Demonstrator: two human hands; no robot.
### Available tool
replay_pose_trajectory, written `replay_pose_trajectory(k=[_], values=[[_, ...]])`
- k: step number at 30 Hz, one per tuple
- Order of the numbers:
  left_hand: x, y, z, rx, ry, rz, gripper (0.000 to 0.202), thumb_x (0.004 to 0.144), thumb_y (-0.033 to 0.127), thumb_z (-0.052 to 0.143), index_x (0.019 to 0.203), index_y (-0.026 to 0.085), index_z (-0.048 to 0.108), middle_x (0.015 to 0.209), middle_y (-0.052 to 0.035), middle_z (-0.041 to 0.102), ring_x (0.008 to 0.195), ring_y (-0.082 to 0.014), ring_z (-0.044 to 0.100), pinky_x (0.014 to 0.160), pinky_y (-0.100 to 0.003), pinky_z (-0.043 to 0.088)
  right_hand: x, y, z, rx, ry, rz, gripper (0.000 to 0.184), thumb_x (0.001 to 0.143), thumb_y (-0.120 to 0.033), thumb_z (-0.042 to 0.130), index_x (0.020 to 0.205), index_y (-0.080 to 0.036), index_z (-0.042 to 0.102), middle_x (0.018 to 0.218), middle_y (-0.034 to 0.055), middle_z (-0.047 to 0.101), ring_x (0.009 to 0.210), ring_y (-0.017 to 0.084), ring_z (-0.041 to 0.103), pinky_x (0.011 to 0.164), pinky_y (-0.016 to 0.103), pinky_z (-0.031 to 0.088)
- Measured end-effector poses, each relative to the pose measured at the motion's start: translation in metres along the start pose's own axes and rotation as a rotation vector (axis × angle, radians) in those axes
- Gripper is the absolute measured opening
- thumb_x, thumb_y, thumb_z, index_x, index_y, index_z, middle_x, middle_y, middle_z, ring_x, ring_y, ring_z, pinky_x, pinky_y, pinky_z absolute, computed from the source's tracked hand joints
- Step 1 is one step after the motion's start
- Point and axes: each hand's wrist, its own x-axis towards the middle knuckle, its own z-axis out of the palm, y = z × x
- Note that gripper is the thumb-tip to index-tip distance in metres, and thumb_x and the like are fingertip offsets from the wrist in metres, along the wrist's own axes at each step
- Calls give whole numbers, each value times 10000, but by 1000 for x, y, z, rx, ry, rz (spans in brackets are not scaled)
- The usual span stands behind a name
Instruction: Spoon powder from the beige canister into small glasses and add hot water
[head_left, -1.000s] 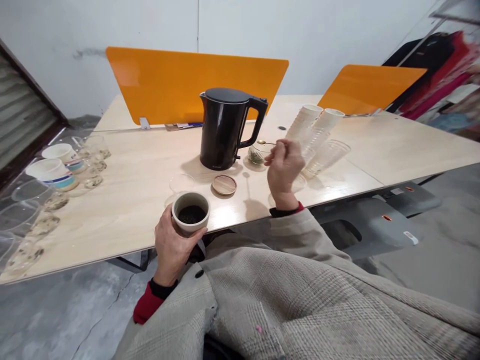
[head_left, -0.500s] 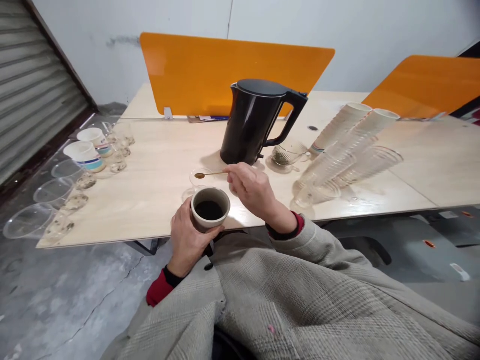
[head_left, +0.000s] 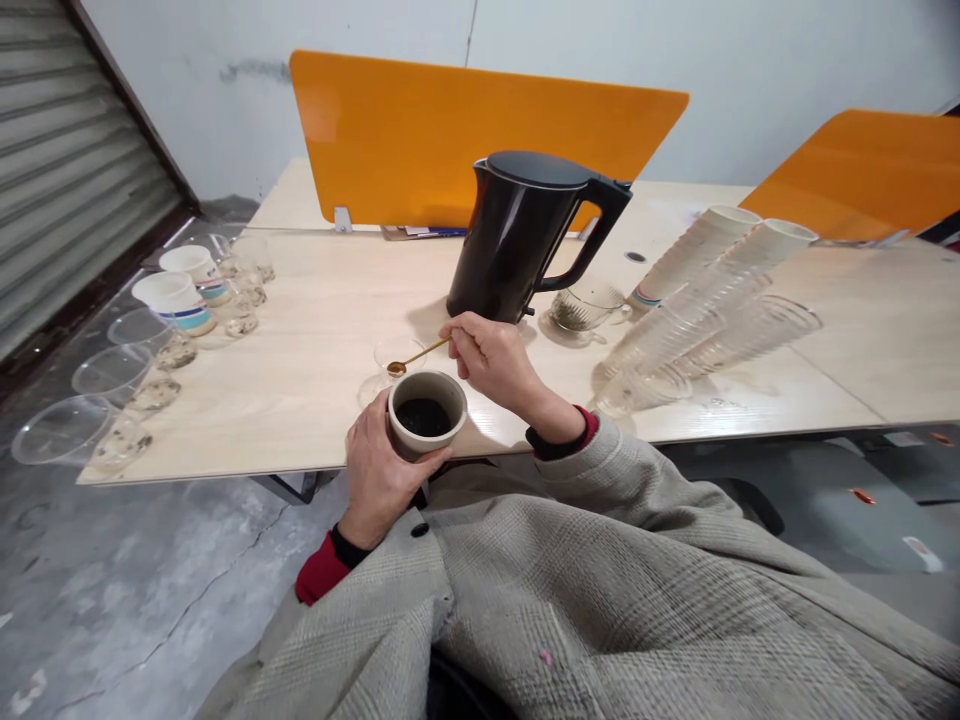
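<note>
My left hand wraps around a speckled grey-white ceramic cup holding dark liquid, raised just above the table's front edge. My right hand pinches a long thin gold spoon. The spoon's small bowl, with something dark in it, hangs just left of the cup's rim, not touching it. Under the bowl lies a clear glass dish. Behind my right hand stand a black electric kettle and a small glass cup with leaves inside.
A light wooden table carries tilted stacks of paper and plastic cups at right. Several clear plastic cups with leaves and small paper cups line the left edge. Orange divider panels stand behind the table. A concrete floor lies below.
My right hand has moved left and the spoon's bowl has dropped nearer the cup's rim. The view has turned slightly, so the table sits further right and lower than before.
</note>
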Motion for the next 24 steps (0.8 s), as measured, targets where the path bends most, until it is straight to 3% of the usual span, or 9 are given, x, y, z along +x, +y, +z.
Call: replay_pose_trajectory(k=[5,19,24], values=[[0,-1,1,7,11,9,1022,661,537,972,1493,222,468,1426,-165,705,1279,-385,719,1063,-538,582,4,2,0,121,45,108,224,1062,-311,472,955,-209,641,712,-44,628,488,80,592,503,207,412],[1,3,0,8,-9,1,1008,664,507,973,1482,225,455,1422,-162,710,1289,-373,716,1079,-522,573,-1,0,6,54,81,-13,264,1086,-364,463,972,-211,646,703,-41,634,483,73,584,538,216,443],[1,4,-3,1,-37,-14,1007,676,550,961,1485,228,454,1432,-163,706,1307,-378,705,1084,-527,567,-8,-12,-8,124,234,-4,286,1089,-439,520,976,-220,665,700,-40,635,501,82,599,511,219,445]])
